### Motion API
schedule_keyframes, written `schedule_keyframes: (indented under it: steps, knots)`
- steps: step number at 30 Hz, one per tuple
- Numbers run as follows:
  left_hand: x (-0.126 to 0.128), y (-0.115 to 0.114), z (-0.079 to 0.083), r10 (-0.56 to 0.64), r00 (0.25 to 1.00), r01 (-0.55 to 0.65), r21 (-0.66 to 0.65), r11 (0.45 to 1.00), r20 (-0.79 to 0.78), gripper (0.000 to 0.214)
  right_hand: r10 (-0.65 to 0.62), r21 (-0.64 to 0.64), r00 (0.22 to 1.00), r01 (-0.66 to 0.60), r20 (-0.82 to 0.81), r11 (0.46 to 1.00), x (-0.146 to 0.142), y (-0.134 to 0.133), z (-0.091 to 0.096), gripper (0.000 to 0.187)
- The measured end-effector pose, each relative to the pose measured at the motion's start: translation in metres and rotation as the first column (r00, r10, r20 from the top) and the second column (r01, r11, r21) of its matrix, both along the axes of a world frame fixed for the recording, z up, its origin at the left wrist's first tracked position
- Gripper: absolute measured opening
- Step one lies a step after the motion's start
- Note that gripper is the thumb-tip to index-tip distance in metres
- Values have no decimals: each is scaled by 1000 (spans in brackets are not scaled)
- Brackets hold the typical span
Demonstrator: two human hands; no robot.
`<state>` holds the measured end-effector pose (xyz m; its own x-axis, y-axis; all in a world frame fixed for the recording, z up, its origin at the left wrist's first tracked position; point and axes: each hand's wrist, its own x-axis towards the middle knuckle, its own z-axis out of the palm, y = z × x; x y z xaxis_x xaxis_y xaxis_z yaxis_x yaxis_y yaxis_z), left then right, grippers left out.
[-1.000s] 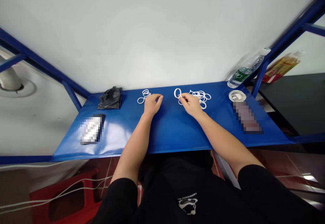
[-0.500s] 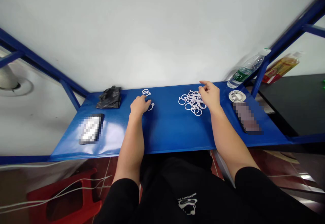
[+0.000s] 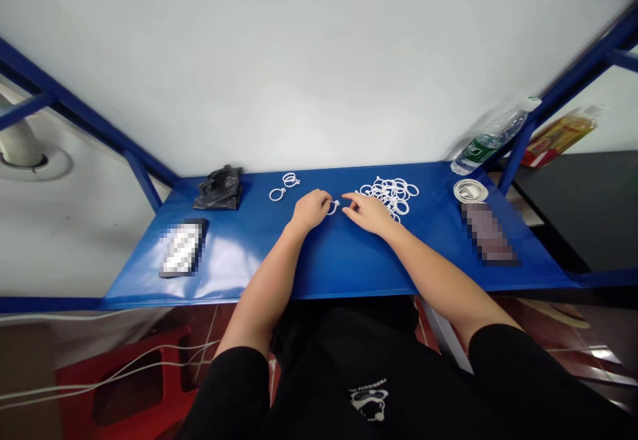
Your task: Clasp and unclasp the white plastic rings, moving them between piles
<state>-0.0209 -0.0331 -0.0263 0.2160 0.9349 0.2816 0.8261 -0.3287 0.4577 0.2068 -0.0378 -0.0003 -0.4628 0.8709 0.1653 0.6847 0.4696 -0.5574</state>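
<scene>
Both of my hands meet near the middle of the blue table (image 3: pixel 329 260). My left hand (image 3: pixel 310 210) and my right hand (image 3: pixel 367 213) each pinch one side of a small white plastic ring (image 3: pixel 333 207) between fingertips. A heap of several white rings (image 3: pixel 391 194) lies just behind my right hand. Two or three separate white rings (image 3: pixel 284 186) lie behind and to the left of my left hand.
A crumpled black bag (image 3: pixel 219 188) sits at the back left. A phone (image 3: pixel 182 248) lies at the left. A coiled white cable (image 3: pixel 470 191), a blurred flat object (image 3: pixel 488 233) and a tilted water bottle (image 3: pixel 491 136) are at the right. Blue frame posts flank the table.
My right hand came back from the ring heap toward the middle, and my left hand moved right from the small ring group. Both now pinch one ring between them.
</scene>
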Motion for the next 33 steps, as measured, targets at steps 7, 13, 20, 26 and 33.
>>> schedule_keyframes:
  steps: [7,13,20,26,33]
  knots:
    - [5,-5,5,-155,987,154,26,988,33,20,79,-9,989,-79,126,997,2,5,-3,31]
    - [0,-7,12,-312,950,312,-9,950,-1,29,129,3,976,-131,176,991,3,4,-4,27]
    - [8,-8,8,-329,944,327,72,942,25,19,125,39,974,-135,187,990,4,6,-6,17]
    - [8,-7,4,-303,950,293,124,948,72,16,136,73,986,-144,99,987,3,9,-10,19]
    - [9,-6,5,-286,951,266,158,951,115,17,123,127,992,-118,-27,985,4,8,-10,21]
